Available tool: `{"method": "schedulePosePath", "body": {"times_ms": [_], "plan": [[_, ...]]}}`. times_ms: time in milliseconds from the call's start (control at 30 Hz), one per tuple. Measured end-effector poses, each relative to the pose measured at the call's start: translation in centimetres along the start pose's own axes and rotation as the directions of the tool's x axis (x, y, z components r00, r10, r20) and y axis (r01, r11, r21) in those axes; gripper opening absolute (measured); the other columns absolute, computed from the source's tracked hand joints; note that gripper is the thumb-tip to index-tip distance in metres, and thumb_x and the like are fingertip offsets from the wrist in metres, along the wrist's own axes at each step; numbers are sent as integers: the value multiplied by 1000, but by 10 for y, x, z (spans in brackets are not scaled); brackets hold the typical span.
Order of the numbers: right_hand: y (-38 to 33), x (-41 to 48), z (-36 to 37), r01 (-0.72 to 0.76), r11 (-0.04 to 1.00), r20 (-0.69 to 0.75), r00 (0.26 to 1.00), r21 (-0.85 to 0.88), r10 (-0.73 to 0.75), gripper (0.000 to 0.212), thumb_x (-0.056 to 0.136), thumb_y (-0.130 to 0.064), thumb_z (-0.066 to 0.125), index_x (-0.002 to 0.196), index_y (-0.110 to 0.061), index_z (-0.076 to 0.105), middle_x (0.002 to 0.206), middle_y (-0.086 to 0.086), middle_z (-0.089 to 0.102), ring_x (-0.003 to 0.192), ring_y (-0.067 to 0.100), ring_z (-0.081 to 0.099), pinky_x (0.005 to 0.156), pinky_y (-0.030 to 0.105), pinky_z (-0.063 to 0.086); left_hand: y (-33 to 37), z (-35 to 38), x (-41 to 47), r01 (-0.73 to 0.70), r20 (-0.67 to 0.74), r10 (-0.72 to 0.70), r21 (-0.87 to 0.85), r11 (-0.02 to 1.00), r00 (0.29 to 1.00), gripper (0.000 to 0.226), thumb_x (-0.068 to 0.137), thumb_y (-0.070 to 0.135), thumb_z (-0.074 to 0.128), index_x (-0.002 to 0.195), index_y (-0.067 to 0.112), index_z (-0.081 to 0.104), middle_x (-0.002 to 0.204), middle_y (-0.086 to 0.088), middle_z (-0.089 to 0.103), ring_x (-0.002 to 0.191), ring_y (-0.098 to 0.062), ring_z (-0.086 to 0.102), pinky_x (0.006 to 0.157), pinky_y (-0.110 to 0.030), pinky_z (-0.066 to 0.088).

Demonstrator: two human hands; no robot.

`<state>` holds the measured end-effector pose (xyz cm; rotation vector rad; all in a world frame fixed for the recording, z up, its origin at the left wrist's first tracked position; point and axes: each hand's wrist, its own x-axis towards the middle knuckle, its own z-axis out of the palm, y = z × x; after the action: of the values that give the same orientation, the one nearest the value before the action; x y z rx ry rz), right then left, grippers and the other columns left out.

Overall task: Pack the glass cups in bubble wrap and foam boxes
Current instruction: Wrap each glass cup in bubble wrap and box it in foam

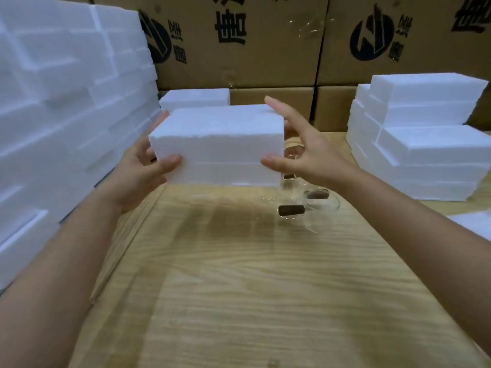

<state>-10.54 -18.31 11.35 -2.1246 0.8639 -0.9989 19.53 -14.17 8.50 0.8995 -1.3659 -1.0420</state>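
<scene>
Foam box (218, 144) is held in the air over the wooden table (239, 288), lid half seated on base half, seam running level across the front; left hand (143, 173) grips the left end, thumb on the front face, fingers behind; right hand (305, 152) is spread, fingers straight beside the right end, thumb tip just at the front corner, not clamped.

Handling, my call: the foam is very light and stiff but crumbly, and it dents under a hard pinch; I'd hold both short ends with flat palms so the halves stay together. Glass cups (305, 208) lie on the table below the right hand; fragile, slick, nearly invisible; I'd take one by the body, not by the dark handles (291, 210).

Counts: one box in hand; one box (195, 98) behind it; a tall left stack (66, 102), too many and too blurred to count; a right stack (425, 144) of about four tiers, exact number unclear; two dark handles sure, a third possible, so two or three cups; a foam piece (470, 221) at the right edge; several cardboard cartons (265, 49) at the back; I can't make out any bubble wrap for sure.
</scene>
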Motion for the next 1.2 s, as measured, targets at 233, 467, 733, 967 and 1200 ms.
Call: {"method": "schedulePosePath", "body": {"times_ms": [233, 467, 733, 967, 1200], "plan": [[29, 124, 31, 10, 999, 121, 993, -48, -4, 102, 72, -50, 74, 148, -47, 6, 149, 4, 35, 134, 23, 38, 110, 46, 36, -9, -59, 60, -49, -227, 74, 113, 992, 971, 52, 83, 13, 69, 115, 54, 61, 111, 16, 71, 106, -7, 66, 77, -26, 57], [75, 176, 57, -38, 999, 184, 982, -29, 43, 108, 75, -37, 78, 150, -41, 1, 150, 7, 35, 130, 30, 43, 108, 42, 39, -41, -84, 95, -1, -300, 47, 151, 989, 953, 52, 92, 1, 58, 121, 45, 54, 105, 16, 72, 100, -3, 67, 75, -23, 58], [92, 189, 61, -56, 996, 181, 981, -67, 67, 109, 78, -32, 77, 152, -33, -4, 152, 7, 32, 127, 21, 43, 108, 40, 39, -58, -89, 112, 33, -309, 50, 256, 966, 950, 53, 92, 6, 61, 109, 56, 61, 105, 19, 71, 103, -4, 66, 79, -21, 55], [96, 184, 64, -79, 990, 166, 981, -118, 98, 111, 82, -37, 72, 150, -30, -15, 153, 8, 30, 118, 17, 40, 110, 36, 35, -69, -88, 118, 73, -349, 56, 345, 936, 936, 54, 95, 7, 58, 137, 38, 44, 118, 13, 64, 112, -6, 60, 85, -21, 53], [63, 152, 36, -164, 979, -33, 986, -124, 161, 109, 78, -45, 73, 152, -29, -7, 160, 4, 6, 145, 28, 16, 115, 50, 26, -50, -38, 86, -152, -531, 364, 401, 904, 765, 74, 87, 24, 58, 150, 9, 23, 151, -7, 32, 138, -10, 34, 100, -17, 40]]}}
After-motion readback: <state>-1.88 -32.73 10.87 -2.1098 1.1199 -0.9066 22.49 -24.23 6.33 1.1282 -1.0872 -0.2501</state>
